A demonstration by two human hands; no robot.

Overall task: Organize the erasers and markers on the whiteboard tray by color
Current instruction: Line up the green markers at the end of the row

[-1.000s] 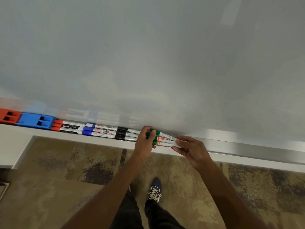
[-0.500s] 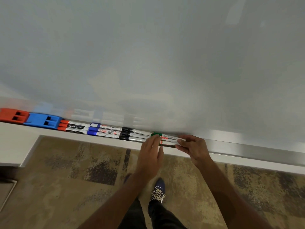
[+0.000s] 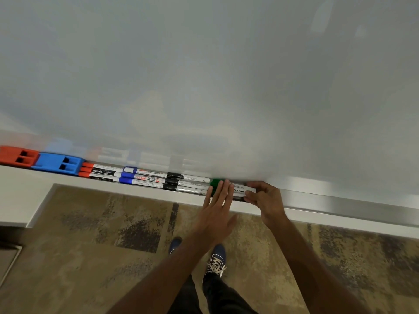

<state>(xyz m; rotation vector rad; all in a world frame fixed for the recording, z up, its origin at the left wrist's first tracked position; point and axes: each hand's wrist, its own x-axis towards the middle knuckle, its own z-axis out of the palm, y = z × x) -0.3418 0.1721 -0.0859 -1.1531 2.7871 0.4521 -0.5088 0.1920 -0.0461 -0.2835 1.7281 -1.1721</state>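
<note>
Along the whiteboard tray (image 3: pixel 340 201) lie, from left to right, a red eraser (image 3: pixel 15 156), a blue eraser (image 3: pixel 57 163), red-capped markers (image 3: pixel 99 172), blue-capped markers (image 3: pixel 140 177), black-capped markers (image 3: pixel 186 183) and green-capped markers (image 3: pixel 240 189). My left hand (image 3: pixel 217 207) lies flat with fingers spread, its fingertips resting on the green caps. My right hand (image 3: pixel 264 198) pinches the right ends of the green markers, which sit in the tray. Part of the green markers is hidden under both hands.
The whiteboard (image 3: pixel 204 75) rises behind the tray. A white ledge (image 3: pixel 20 196) juts out at the left below the tray. Below are patterned carpet (image 3: pixel 90 245) and my blue shoes (image 3: pixel 216 259). The tray to the right of my hands is bare metal.
The green markers have come down into the tray beside the black ones. My left hand has let go of them and flattened, fingertips on the caps. My right hand still holds their ends.
</note>
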